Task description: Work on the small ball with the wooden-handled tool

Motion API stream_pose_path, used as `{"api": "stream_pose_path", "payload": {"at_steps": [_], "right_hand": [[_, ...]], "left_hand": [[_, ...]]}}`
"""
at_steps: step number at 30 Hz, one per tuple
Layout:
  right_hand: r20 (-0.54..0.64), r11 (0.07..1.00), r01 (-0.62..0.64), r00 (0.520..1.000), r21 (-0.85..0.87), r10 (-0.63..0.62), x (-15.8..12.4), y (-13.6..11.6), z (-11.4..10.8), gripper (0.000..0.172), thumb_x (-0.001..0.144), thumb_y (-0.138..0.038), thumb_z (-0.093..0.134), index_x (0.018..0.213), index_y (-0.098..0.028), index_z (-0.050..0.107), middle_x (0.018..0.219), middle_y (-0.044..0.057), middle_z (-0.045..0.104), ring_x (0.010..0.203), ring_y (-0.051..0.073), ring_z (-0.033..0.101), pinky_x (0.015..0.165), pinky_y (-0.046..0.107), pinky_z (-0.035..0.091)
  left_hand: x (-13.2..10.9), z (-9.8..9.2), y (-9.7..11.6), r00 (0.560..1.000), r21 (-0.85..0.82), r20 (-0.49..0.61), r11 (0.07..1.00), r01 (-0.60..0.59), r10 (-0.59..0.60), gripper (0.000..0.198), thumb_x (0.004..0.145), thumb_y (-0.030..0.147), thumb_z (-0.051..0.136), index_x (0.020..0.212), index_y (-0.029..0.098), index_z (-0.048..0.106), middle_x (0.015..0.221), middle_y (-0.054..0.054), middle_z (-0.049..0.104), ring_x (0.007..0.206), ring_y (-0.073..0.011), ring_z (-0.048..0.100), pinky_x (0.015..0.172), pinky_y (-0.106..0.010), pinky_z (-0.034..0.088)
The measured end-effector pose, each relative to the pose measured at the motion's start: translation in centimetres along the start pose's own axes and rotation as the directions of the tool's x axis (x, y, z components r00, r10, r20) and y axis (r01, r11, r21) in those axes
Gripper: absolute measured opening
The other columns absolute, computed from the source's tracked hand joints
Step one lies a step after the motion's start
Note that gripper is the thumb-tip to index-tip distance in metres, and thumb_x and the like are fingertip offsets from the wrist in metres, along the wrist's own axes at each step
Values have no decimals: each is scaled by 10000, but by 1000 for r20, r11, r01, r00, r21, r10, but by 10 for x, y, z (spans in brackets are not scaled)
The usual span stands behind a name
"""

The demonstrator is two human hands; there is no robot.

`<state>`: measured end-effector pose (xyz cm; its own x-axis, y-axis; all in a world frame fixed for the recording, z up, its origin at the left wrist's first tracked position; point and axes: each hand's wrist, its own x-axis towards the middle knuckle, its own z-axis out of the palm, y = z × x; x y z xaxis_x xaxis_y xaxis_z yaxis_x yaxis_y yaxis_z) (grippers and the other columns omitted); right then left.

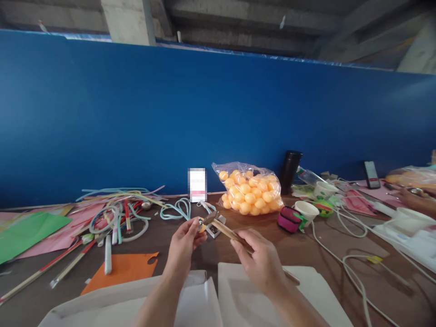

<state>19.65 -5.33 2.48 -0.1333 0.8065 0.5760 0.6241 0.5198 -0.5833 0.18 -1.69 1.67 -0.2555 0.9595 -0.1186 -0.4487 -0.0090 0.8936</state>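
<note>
My left hand (pixel 186 240) pinches a small shiny silver ball (pixel 200 222) that looks like a bell, with a yellow-orange round piece partly hidden by the fingers. My right hand (pixel 257 259) is closed around the tan handles of pliers (pixel 226 228). Their dark jaws point left and meet the silver ball, though I cannot tell whether they grip it. Just behind the hands lies a small box (pixel 215 230) of dark bits, partly covered by the pliers. White paper sheets (pixel 200 299) lie beneath my forearms.
Behind stands a clear bag of orange balls (pixel 250 193), beside a black bottle (pixel 290 172). Coloured tubes and sticks (pixel 119 218) and an orange sheet (pixel 119 268) lie left. Right are a magenta pouch (pixel 289 220), a paper cup (pixel 306 211), white cables (pixel 354 272) and another person's hand (pixel 415 200).
</note>
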Motion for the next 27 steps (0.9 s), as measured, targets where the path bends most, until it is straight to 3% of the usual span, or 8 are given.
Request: {"api": "stream_pose_path", "payload": {"at_steps": [5, 10, 13, 19, 27], "right_hand": [[15, 1000, -2, 1000, -20, 2, -1, 0, 1, 162, 894, -263, 516, 989, -225, 641, 900, 47, 662, 832, 196, 626, 739, 279, 491], [-52, 1000, 4, 999, 21, -3, -1, 1, 0, 167, 894, -283, 528, 1009, -222, 632, 914, 51, 666, 840, 191, 634, 748, 270, 502], [-84, 999, 8, 996, 35, -5, -1, 0, -1, 171, 894, -295, 536, 1013, -216, 630, 916, 60, 667, 841, 192, 637, 738, 264, 509], [-21, 999, 23, 1000, 27, -22, -2, -1, 1, 175, 901, -273, 517, 1008, -216, 643, 903, 65, 661, 826, 194, 627, 747, 278, 505], [-45, 1000, 14, 999, 20, -13, -1, 1, 2, 166, 894, -267, 526, 1011, -224, 636, 908, 49, 664, 834, 190, 630, 753, 271, 499]], "left_hand": [[-2, 1, 1, 1000, -6, 8, 1000, 2, -2, 384, 664, 361, 782, 938, 111, 684, 732, -42, 664, 594, -117, 638, 607, -241, 568], [-5, 3, 11, 997, -209, -8, 975, 73, -77, 136, 764, 224, 705, 807, 102, 665, 711, -40, 653, 580, -100, 625, 602, -228, 574], [-7, 4, 15, 993, -264, -20, 959, 108, -118, 101, 811, 193, 648, 792, 95, 651, 721, -54, 660, 575, -97, 624, 590, -218, 574], [-7, 4, 13, 994, -213, 27, 971, 113, -109, 120, 807, 219, 656, 792, 102, 638, 678, -43, 639, 561, -106, 626, 566, -219, 574], [-9, 4, 13, 996, -150, 17, 984, 94, -93, 150, 775, 248, 696, 787, 112, 635, 653, -30, 626, 549, -106, 623, 550, -218, 571]]}}
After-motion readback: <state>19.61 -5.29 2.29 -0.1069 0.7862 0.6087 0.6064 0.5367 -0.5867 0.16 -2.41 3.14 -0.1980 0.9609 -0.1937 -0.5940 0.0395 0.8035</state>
